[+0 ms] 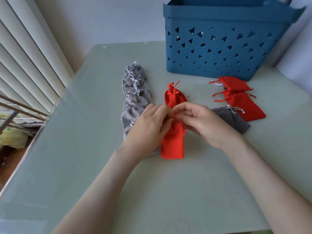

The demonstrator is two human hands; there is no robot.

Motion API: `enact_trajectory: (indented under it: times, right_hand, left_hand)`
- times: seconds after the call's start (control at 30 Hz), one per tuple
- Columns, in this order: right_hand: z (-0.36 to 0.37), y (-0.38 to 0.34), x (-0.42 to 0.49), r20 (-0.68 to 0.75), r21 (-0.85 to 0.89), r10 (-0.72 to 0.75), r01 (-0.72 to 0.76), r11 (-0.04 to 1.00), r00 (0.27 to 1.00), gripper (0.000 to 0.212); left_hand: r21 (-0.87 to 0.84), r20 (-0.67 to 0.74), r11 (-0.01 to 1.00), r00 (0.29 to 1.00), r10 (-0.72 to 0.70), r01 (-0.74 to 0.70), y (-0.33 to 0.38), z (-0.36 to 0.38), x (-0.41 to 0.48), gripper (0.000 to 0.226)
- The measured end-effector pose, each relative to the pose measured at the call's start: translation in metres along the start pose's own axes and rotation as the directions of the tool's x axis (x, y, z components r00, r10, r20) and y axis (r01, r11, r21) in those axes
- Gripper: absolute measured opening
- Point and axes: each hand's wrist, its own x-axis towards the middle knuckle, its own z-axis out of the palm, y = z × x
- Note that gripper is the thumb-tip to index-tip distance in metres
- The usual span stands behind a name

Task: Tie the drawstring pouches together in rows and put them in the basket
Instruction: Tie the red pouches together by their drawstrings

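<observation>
Grey row (pixel 135 98) tied at desk (pixel 152 191) centre; my left hand (pixel 148 127) and right hand (pixel 207 125) pinch the red row (pixel 173 142) by its cord (pixel 174 116); loose pouches (pixel 236 97) lie untied beside the far-edge basket (pixel 219 16).

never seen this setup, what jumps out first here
The left hand and right hand pinch the neck of a red pouch at the table's centre. A tied row of grey pouches lies just left of it, and a big blue basket stands at the far right.

No readable text, labels, brands or numbers on any surface in view
</observation>
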Motion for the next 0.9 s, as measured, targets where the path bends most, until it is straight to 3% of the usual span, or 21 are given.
enact_trajectory:
  times: [0.23, 0.43, 0.77, 0.9]
  right_hand:
    - [0.0015, -0.0013, 0.0008, -0.017, -0.035, -0.084, 0.084, 0.996, 0.996, 0.018]
    - [0.0028, 0.0006, 0.0017, -0.043, -0.011, -0.079, 0.079, 0.997, 0.996, 0.023]
    - [0.0062, -0.0031, -0.0009, -0.103, -0.132, -0.208, 0.193, 0.972, 0.973, 0.019]
    - [0.0065, -0.0046, -0.0017, -0.066, -0.161, -0.231, 0.218, 0.963, 0.971, 0.015]
  left_hand:
    - [0.020, -0.161, 0.997, 0.984, 0.074, -0.071, 0.0020, 0.0015, 0.0002, 0.008]
    - [0.081, -0.236, 0.996, 0.970, 0.060, -0.042, 0.0052, 0.0012, 0.0003, 0.014]
    - [0.018, -0.263, 1.000, 0.964, 0.027, -0.023, 0.0084, 0.0006, 0.0009, 0.017]
    - [0.004, -0.256, 1.000, 0.966, 0.028, -0.028, 0.0066, -0.0008, 0.0013, 0.020]
